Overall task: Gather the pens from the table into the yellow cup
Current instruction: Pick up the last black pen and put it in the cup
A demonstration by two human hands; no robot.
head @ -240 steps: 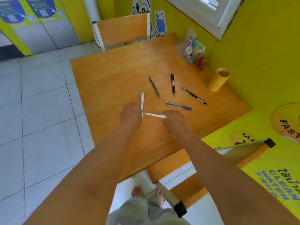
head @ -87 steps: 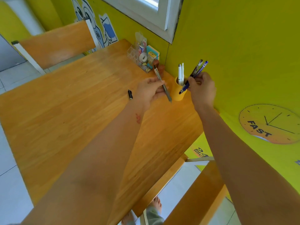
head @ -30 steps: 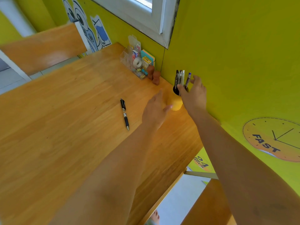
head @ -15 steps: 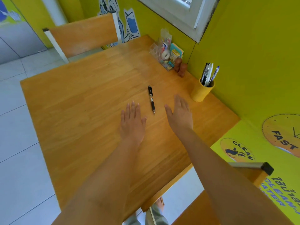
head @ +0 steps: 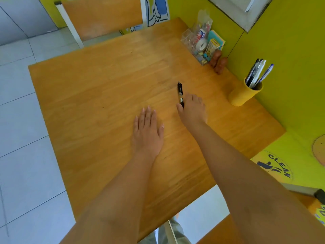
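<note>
One black pen (head: 180,92) lies on the wooden table (head: 105,94), pointing away from me. My right hand (head: 192,111) is at its near end, thumb on the left and fingers on the right, pinching the tip while the pen rests on the wood. My left hand (head: 147,131) lies flat on the table, fingers spread and holding nothing, a little left of the pen. The yellow cup (head: 241,95) stands by the green wall at the right and holds several pens (head: 256,73) upright.
A clear desk organizer (head: 202,44) with tape and small boxes sits at the far right corner, with two small brown items (head: 218,63) beside it. A wooden chair (head: 103,16) stands across the table. The table's near edge is close to my body.
My right hand has slid forward from beside the pen onto its near end and closed around it. My left hand has stayed flat on the table.
</note>
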